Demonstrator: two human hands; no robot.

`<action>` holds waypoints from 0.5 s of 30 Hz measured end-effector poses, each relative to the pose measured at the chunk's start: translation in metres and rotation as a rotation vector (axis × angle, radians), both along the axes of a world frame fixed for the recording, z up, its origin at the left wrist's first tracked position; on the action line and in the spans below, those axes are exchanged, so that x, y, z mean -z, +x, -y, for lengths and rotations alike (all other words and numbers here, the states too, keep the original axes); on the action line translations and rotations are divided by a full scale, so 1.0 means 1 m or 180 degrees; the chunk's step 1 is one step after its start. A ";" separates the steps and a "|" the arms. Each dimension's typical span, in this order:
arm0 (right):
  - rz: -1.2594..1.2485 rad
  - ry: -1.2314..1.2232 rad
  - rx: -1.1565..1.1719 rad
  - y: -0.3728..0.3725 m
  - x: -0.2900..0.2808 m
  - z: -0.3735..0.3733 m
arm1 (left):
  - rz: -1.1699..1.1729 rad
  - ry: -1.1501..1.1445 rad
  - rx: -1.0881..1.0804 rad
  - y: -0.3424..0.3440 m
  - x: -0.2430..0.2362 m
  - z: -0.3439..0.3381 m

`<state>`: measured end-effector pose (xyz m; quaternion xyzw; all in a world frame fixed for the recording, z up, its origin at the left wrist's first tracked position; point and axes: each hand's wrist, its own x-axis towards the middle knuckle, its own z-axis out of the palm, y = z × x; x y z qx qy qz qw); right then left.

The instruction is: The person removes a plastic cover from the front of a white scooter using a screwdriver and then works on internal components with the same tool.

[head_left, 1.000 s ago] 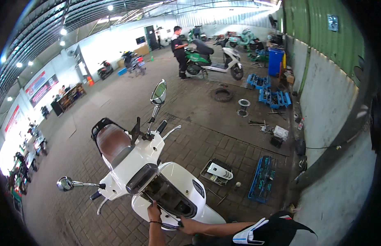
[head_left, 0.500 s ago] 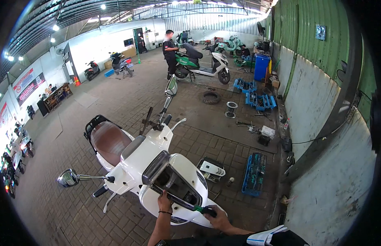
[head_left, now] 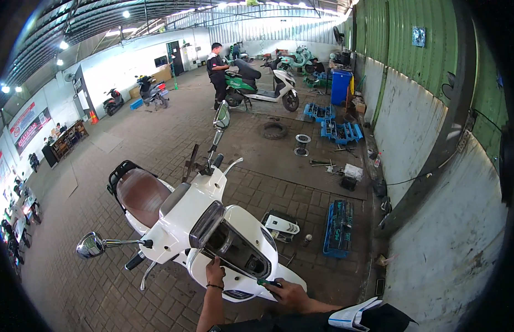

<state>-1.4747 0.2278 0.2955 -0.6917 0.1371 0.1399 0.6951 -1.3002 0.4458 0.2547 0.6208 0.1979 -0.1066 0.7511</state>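
A white scooter (head_left: pixel 174 221) stands before me, its front panel (head_left: pixel 240 218) having a long dark opening (head_left: pixel 237 252) with parts visible inside. My left hand (head_left: pixel 215 275) is at the lower edge of this opening, fingers bent over the rim; some of them are hidden. Closed in my right hand (head_left: pixel 293 294) is a screwdriver (head_left: pixel 263 281) with a green and black handle. It lies just beside the opening's lower right end, over the white bodywork. Its tip cannot be made out.
On the paving to the right are a white cover (head_left: pixel 282 224), a small cylindrical part (head_left: pixel 307 239) and a blue toolbox (head_left: pixel 336 229). Farther off lie a tyre (head_left: pixel 274 130) and open blue toolboxes (head_left: pixel 341 133). A person (head_left: pixel 217 77) stands by a green and white scooter (head_left: pixel 262 88).
My right hand has drawn the screwdriver slightly left and turned it beside the opening. The left hand stays at the rim, shifted a little. The whole view has moved slightly.
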 end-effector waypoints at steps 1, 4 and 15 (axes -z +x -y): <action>0.0206 -0.0078 0.0178 -0.001 0.005 -0.001 | 0.0042 -0.0011 0.0023 0.003 0.001 0.000; 0.0825 -0.0338 0.0666 -0.004 0.013 -0.001 | 0.0141 -0.0109 0.0090 0.010 0.012 -0.001; 0.2178 -0.2649 -0.0570 0.001 -0.008 0.023 | -0.0092 -0.0496 0.0148 0.000 0.009 0.007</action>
